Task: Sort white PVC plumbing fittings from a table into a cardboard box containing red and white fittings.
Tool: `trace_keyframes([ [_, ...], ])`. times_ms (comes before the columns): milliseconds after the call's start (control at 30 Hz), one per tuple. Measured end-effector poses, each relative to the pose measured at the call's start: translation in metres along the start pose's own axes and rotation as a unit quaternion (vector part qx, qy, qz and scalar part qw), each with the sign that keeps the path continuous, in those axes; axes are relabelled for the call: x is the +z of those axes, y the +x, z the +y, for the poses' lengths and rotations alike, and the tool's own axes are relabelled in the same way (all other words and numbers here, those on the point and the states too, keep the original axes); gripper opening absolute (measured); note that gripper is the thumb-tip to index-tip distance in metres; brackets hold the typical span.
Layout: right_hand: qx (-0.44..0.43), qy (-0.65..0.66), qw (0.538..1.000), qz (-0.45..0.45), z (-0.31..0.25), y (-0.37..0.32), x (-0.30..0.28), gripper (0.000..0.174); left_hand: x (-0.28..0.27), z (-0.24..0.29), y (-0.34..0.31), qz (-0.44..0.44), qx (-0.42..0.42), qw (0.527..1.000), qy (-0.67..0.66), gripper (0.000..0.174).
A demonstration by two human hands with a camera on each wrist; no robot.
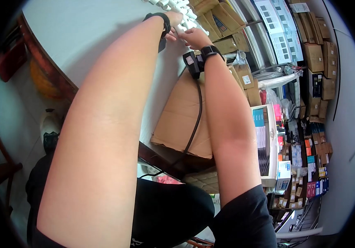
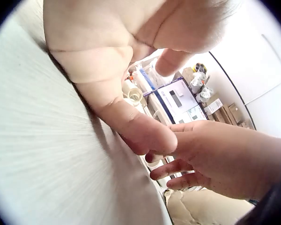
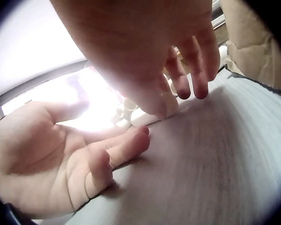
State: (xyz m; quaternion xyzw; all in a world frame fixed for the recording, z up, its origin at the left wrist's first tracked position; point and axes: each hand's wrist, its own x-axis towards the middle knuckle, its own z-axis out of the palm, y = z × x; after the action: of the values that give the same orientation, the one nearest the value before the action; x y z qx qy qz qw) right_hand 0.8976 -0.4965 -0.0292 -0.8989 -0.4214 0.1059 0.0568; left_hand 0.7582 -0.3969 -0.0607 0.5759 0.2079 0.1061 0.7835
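Observation:
At the far end of the table, both hands are close together beside a pile of white plastic pipe fittings. My right hand pinches a white pipe fitting between thumb and forefinger, low over the tabletop; its other fingers hang apart. Much of that fitting is hidden behind the thumb. Facing it, my left hand lies palm up along the table with loosely bent fingers and nothing in them. In the left wrist view the left fingertips overlap the right hand.
A flattened cardboard piece lies under the right forearm at the table edge. Open cardboard boxes stand right of the fittings. Shelves of small boxes line the right side. A black cable runs down from the right wrist camera.

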Motion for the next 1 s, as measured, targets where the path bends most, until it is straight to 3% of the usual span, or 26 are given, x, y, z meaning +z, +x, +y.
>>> trace_keyframes([
  [167, -0.007, -0.014, 1.000, 0.009, -0.019, -0.016, -0.016, 0.039, -0.004, 0.011, -0.025, 0.016, -0.016, 0.999, 0.041, 0.066],
  [367, -0.011, 0.141, 0.990, -0.006, -0.051, -0.058, -0.045, 0.033, -0.019, 0.038, -0.077, 0.064, -0.019, 0.983, 0.172, 0.063],
  [600, -0.051, 0.246, 0.968, 0.020, -0.088, -0.140, -0.087, 0.034, -0.026, 0.065, -0.109, -0.043, 0.000, 0.982, 0.182, 0.052],
  [700, -0.092, 0.274, 0.954, 0.076, -0.086, -0.179, -0.103, 0.032, -0.005, 0.086, -0.152, -0.120, 0.070, 0.969, 0.205, 0.048],
  [833, -0.104, 0.282, 0.942, 0.150, -0.072, -0.243, -0.121, 0.031, 0.034, 0.105, -0.196, -0.200, 0.131, 0.935, 0.261, 0.050],
  [1000, -0.078, 0.390, 0.894, 0.207, -0.048, -0.313, -0.114, 0.033, 0.082, 0.119, -0.234, -0.274, 0.190, 0.872, 0.359, 0.062],
])
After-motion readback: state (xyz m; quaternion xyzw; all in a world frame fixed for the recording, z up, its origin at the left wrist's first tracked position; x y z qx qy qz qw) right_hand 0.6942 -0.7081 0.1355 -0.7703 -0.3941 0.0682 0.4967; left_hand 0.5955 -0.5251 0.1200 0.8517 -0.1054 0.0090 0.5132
